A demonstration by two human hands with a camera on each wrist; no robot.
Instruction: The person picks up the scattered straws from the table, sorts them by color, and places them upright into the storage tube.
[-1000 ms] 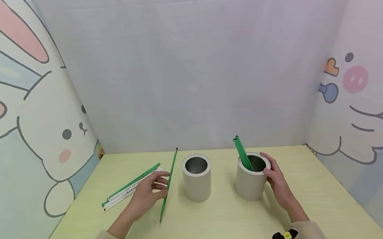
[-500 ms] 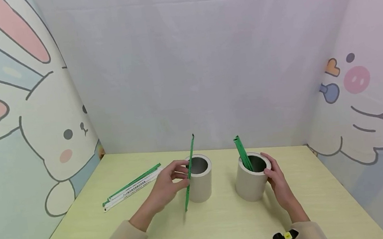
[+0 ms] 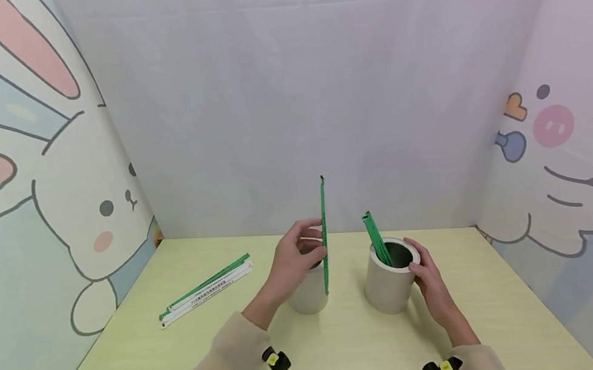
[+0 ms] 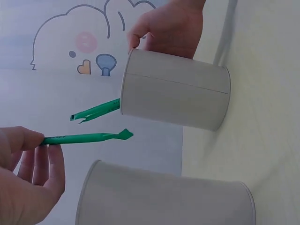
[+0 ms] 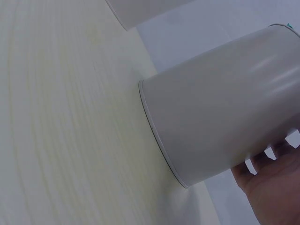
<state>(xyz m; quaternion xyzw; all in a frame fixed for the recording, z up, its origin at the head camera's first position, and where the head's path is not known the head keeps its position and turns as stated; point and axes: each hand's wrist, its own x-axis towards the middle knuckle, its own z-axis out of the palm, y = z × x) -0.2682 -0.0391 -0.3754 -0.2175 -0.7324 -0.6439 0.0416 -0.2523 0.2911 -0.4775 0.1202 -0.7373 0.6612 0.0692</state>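
Between its thumb and fingers, my left hand [image 3: 291,262] pinches a green wrapped straw [image 3: 323,209], nearly upright. The straw is just beyond the right side of the left grey-white cup [image 3: 308,298], whose mouth is partly hidden by the hand. In the left wrist view, the straw's crimped wrapper end [image 4: 124,135] points toward the cups, above the nearer cup's rim. My right hand [image 3: 433,285] holds the right cup [image 3: 387,287] from its right side, thumb near the rim. Green wrapped straws [image 3: 374,231] lean out of that cup, which stands on the table.
On the left of the pale yellow table [image 3: 360,355] lies a loose row of wrapped straws [image 3: 207,293], green and white with printed text. A grey-white cloth wall [image 3: 287,100] rises behind. Cartoon-printed panels stand at both sides.
My left hand has moved right and upward with the green wrapped straw, from beside the row to over the left cup. The straw has turned more upright. My right hand has stayed put.
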